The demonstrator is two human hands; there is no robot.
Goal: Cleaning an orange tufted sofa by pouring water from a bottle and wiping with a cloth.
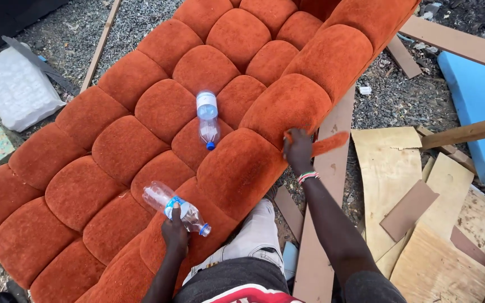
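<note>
The left hand [174,229] reaches forward from the bottom edge with a straight arm, and its fingers are curled around the middle of a clear plastic bottle with a blue cap [176,208]. This bottle lies tilted on the orange tufted velvet cushion [113,146], cap pointing to the lower right, and it looks empty. A second clear plastic bottle with a white label [207,119] lies alone in a seam between the cushion pads, near the middle, cap pointing down toward the person; inside I see only a faint pinkish tint. So there are two bottles. More to the right, the right hand [298,150], with a beaded bracelet [307,177] on the wrist, is stretched to the cushion edge and pinches a loose strip of orange fabric [330,142] there. Below this edge lies a long wooden board [324,224].
</note>
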